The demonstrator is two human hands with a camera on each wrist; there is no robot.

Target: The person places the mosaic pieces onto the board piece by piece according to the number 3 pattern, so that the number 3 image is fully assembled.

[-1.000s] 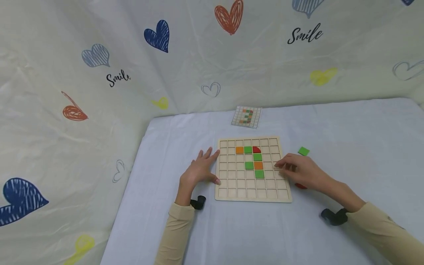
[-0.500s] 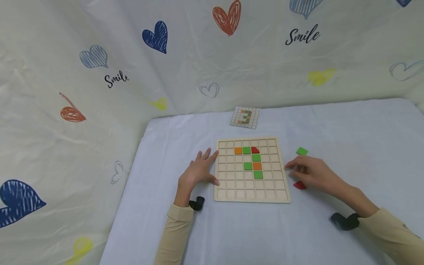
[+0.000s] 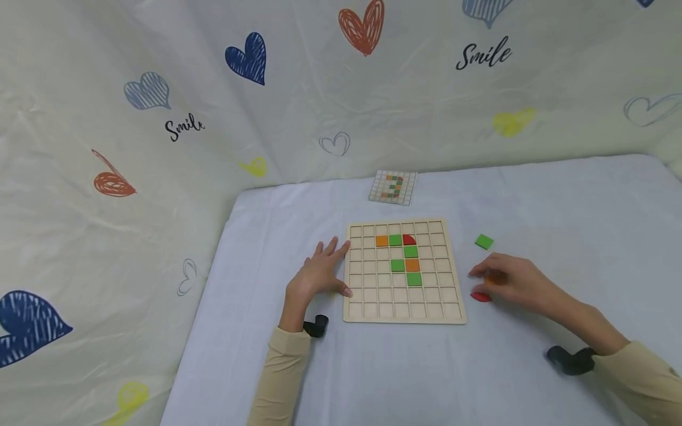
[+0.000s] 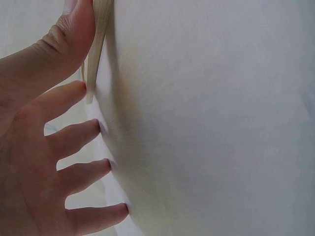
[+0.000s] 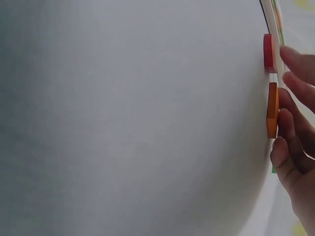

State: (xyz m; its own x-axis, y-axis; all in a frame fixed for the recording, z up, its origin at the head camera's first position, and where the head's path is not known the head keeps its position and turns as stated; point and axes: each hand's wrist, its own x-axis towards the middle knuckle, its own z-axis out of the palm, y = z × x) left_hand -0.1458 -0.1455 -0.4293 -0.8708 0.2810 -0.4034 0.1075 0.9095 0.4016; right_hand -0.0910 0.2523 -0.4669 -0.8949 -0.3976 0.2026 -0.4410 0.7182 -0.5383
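My left hand [image 3: 317, 281] lies with fingers spread along the left side of the wooden grid board [image 3: 373, 310]; thumb and index finger touch its edge. In the left wrist view the thumb [image 4: 74, 37] rests by the board's edge. Right of the board, my right hand [image 3: 517, 287] hovers low over an orange tile [image 3: 496, 277], thumb and fingers apart around it. The right wrist view shows the fingertips close behind that orange tile [image 5: 272, 110]. A red rounded tile [image 3: 481, 297] lies just below the fingers, a green square tile [image 3: 484, 241] beyond them.
Set in the board are several green squares, such as the green tile [image 3: 411, 251], two orange squares and a red quarter-round tile [image 3: 408, 239]. A printed pattern card [image 3: 392, 187] lies behind the board, near the heart-printed backdrop [image 3: 298, 118]. White cloth covers the table [image 3: 394, 378].
My right hand has moved right, from over the board's right edge to the loose tiles. The orange tile under it now shows. The left hand stays at the board.
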